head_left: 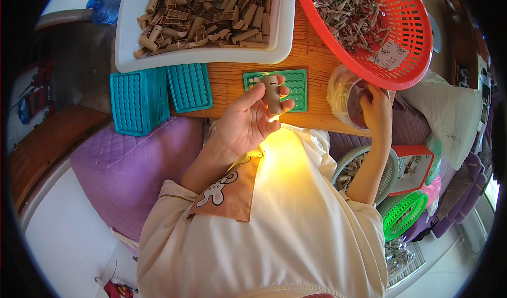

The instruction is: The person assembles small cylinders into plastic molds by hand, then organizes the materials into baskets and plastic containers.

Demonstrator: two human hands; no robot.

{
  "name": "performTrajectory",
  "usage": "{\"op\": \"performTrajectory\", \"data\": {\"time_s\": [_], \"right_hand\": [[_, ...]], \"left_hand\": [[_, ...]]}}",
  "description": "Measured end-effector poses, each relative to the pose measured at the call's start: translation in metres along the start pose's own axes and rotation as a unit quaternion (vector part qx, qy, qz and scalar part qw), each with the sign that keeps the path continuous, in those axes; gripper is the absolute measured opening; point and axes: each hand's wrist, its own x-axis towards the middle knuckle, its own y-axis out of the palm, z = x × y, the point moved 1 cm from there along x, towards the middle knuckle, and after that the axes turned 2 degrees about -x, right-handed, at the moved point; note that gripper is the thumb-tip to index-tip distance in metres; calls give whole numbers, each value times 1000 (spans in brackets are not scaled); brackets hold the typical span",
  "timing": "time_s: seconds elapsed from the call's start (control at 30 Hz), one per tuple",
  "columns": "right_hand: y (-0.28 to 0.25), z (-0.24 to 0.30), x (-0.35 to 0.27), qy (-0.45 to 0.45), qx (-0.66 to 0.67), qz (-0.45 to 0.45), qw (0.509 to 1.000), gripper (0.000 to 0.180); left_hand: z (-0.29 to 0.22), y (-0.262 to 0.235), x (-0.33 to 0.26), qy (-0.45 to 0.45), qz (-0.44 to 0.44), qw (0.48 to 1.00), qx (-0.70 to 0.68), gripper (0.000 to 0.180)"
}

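My left hand (244, 119) is closed round a tan plastic casing (272, 93), a short tube with a dark slot near its upper end. It holds the casing upright over a green dimpled tray (299, 89), where a few small pale pieces show at the upper left. At the table's right edge, my right hand (376, 108) reaches into a clear round tub (353, 108) with yellowish plastic film on its left side. Its fingertips are down inside the tub, and whatever they touch is hidden.
A white bin (124, 49) of loose tan casings stands at the back. Right of it is a red basket (414, 60) of small metallic parts. Stacked teal trays (129, 102) and another teal tray (189, 89) sit left. More baskets, including a green one (404, 213), stand low right.
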Motion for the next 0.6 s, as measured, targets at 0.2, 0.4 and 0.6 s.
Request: {"op": "performTrajectory", "data": {"time_s": [0.2,0.4,0.6], "right_hand": [[-17,3,-14,104,212,80,969,21],[-17,13,-21,115,385,29,915,12],[-15,72,-21,57,493,-41,867,13]], "left_hand": [[4,1,1,-31,3,999,-21,32],[10,10,0,-26,-64,998,-1,28],[15,13,-3,-38,-74,996,-19,27]]}}
